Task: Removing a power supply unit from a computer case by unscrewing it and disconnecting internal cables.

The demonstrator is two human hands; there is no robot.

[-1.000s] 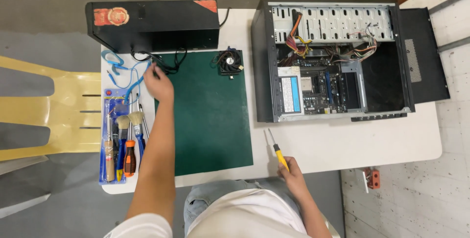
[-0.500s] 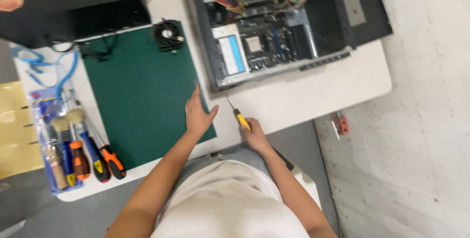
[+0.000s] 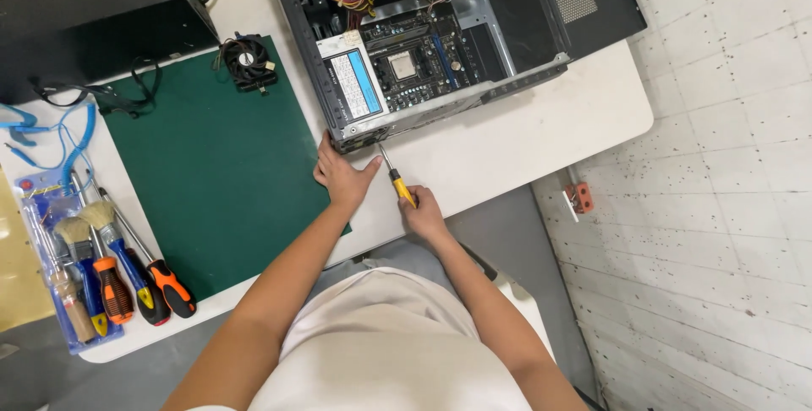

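Observation:
An open black computer case (image 3: 448, 47) lies on its side on the white table (image 3: 524, 136), its motherboard and wiring exposed. My left hand (image 3: 340, 172) rests with fingers spread on the table at the case's near left corner, touching its edge. My right hand (image 3: 423, 212) grips a yellow-handled screwdriver (image 3: 396, 176) whose tip points up toward the case's front bottom edge.
A green mat (image 3: 211, 157) covers the table's left half, with a small black cooler fan (image 3: 248, 60) at its top. A blue pack of screwdrivers and brushes (image 3: 93, 267) lies far left, below blue cables (image 3: 51, 136). A black box (image 3: 93, 22) stands at the back left.
My left hand has come from the cables at the far left across the mat to the case corner. The right hand with the screwdriver has moved closer to the case. The view shifted.

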